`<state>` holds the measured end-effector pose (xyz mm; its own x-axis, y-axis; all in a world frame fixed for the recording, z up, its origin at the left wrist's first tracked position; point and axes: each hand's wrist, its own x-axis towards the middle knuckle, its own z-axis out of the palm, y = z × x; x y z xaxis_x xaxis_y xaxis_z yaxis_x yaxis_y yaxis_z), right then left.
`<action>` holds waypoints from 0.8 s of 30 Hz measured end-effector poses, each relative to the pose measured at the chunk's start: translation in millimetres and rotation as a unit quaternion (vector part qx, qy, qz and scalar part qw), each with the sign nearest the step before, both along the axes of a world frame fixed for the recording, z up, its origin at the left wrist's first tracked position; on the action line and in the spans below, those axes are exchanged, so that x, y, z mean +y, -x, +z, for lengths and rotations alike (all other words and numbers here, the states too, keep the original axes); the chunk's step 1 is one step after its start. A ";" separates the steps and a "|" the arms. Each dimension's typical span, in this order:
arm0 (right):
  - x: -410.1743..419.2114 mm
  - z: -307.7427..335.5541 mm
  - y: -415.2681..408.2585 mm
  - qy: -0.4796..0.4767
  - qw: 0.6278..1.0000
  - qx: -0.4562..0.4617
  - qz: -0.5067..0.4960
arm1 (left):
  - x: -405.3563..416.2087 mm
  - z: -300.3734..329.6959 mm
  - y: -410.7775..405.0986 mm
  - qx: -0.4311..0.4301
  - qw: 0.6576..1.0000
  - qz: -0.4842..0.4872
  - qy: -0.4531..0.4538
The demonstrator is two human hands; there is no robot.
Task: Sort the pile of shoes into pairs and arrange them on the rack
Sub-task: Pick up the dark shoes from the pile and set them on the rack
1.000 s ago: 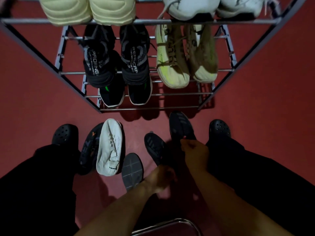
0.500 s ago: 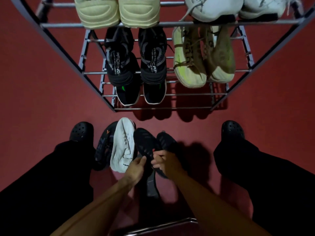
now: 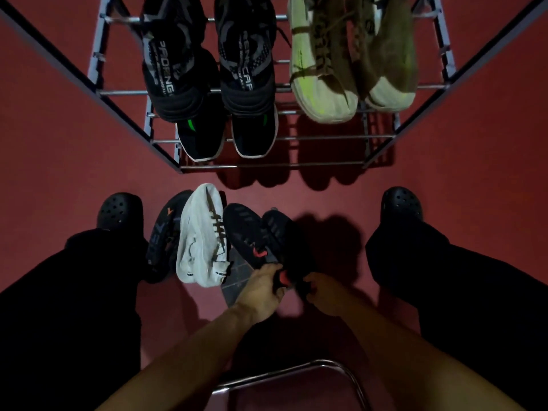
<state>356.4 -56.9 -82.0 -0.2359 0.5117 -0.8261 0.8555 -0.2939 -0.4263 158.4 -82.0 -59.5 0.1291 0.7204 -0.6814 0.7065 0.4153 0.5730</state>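
Two black shoes with red marks are held side by side over the red floor, toes toward the rack. My left hand (image 3: 261, 289) grips the heel of the left black shoe (image 3: 244, 232). My right hand (image 3: 323, 295) grips the heel of the right black shoe (image 3: 278, 229). To their left on the floor lie a white shoe (image 3: 201, 235) and a dark shoe with orange marks (image 3: 166, 232). A grey upturned sole (image 3: 237, 280) lies under the held pair. The metal rack (image 3: 267, 166) stands ahead.
On the rack sit a black patterned pair (image 3: 207, 60), a black pair with white soles (image 3: 228, 134) below it, and an olive-and-cream pair (image 3: 353, 60). My feet in black clogs (image 3: 118, 209) (image 3: 401, 203) flank the pile. A chrome stool frame (image 3: 296, 372) is beneath me.
The camera has moved closer to the rack and tilted down. Both hands have drawn the two black shoes together and slid back to their heels.
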 end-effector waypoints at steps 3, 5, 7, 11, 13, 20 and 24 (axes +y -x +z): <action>4.6 -11.2 -5.6 -0.020 0.998 -0.017 0.050 | 3.2 -9.5 -5.4 0.020 0.999 -0.011 0.039; 5.8 -18.0 -10.6 -0.008 0.998 -0.020 0.059 | 4.8 -17.3 -5.4 0.035 0.999 -0.031 0.023; 5.1 -22.4 -15.4 -0.002 0.998 -0.014 0.055 | 7.2 -24.0 -5.1 0.054 0.997 -0.061 -0.003; 0.9 -27.1 -19.7 -0.036 0.999 0.006 -0.017 | 12.1 -30.7 -3.7 0.102 0.990 -0.099 -0.009; 0.0 -29.8 -19.0 -0.036 0.997 0.027 -0.054 | 14.1 -29.8 -1.5 0.116 0.987 -0.110 -0.021; 7.8 -26.1 -14.2 -0.050 0.998 -0.038 0.030 | 10.7 -22.5 2.5 0.079 0.983 -0.132 -0.102; 9.1 -24.2 -14.2 -0.104 0.992 -0.001 0.072 | 10.8 -12.6 9.0 0.060 0.990 -0.090 -0.094</action>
